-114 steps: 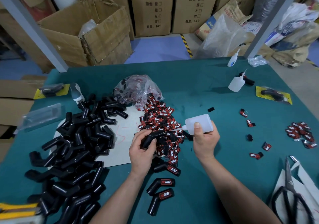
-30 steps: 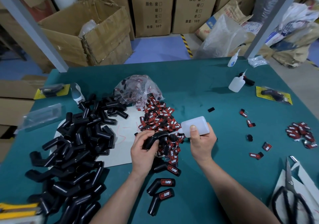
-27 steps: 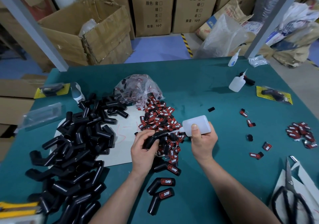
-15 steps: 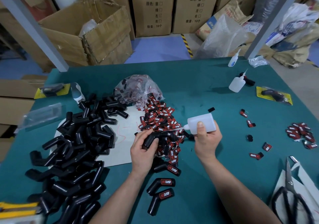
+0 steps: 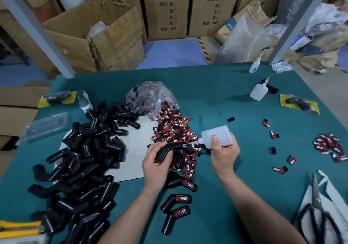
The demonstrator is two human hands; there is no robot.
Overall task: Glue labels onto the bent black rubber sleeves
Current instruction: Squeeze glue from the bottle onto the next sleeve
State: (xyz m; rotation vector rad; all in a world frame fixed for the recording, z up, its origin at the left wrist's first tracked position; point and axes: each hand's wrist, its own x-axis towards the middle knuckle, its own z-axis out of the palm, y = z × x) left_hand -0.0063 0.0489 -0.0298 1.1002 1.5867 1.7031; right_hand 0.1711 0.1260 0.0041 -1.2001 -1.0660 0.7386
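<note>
Wide green table (image 5: pixel 235 97), and the label heap (image 5: pixel 175 129) sits at its middle. Left of that heap sprawls the big pile of bare black sleeves (image 5: pixel 82 164). Over the heap's near edge, the left hand (image 5: pixel 156 165) wraps fingers and thumb round one bent sleeve (image 5: pixel 166 149). Just right of the heap, the right hand (image 5: pixel 225 154) clasps the white glue bottle (image 5: pixel 216 132), tipped sideways with its nozzle aimed at that sleeve; whether they touch, I cannot tell. On the person's side of the heap, three labelled sleeves (image 5: pixel 177 199) lie flat.
</note>
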